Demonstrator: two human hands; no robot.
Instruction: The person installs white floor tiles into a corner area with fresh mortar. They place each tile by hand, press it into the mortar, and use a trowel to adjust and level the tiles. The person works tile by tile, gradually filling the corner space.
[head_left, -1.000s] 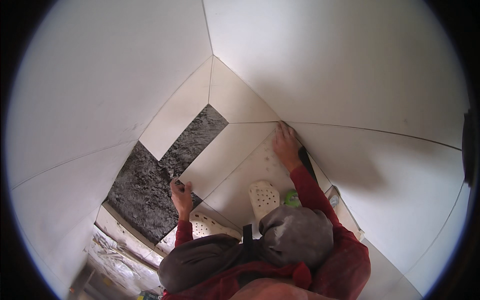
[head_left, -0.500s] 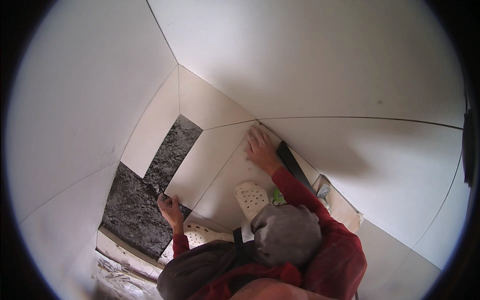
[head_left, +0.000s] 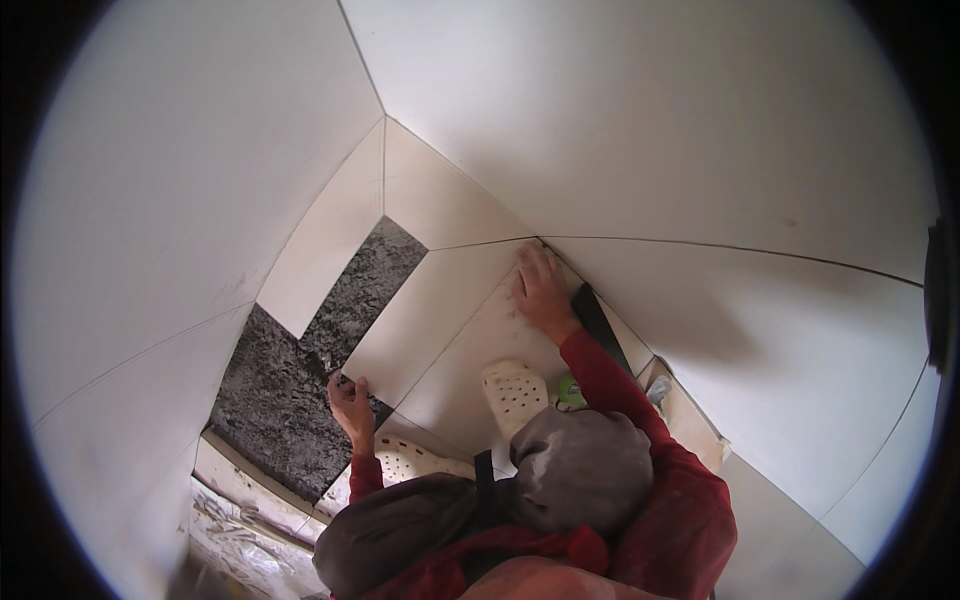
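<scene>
My left hand point(head_left: 350, 408) is at the near-left corner of a cream floor tile point(head_left: 415, 305), its fingers curled at the tile's edge and the thumb beside them. How far the fingertips reach under the edge is hidden. Dark grey mortar point(head_left: 285, 410) lies bare to the left of this hand and in a strip along the tile's left side. Farther right, my right hand point(head_left: 543, 290) rests with fingers stretched out near the wall, at the far end of the joint between this tile and the neighbouring tile point(head_left: 465, 355).
Large pale wall panels point(head_left: 640, 120) meet in the far corner. A black bar-shaped object point(head_left: 600, 325) lies beside my right forearm, along the wall. My cream clogs point(head_left: 515, 395) stand on the tiles, near a green object point(head_left: 570, 392). A littered ledge point(head_left: 250, 540) lies at lower left.
The view has shifted slightly, so the scene sits farther right. Both hands keep nearly the same places against the tiles.
</scene>
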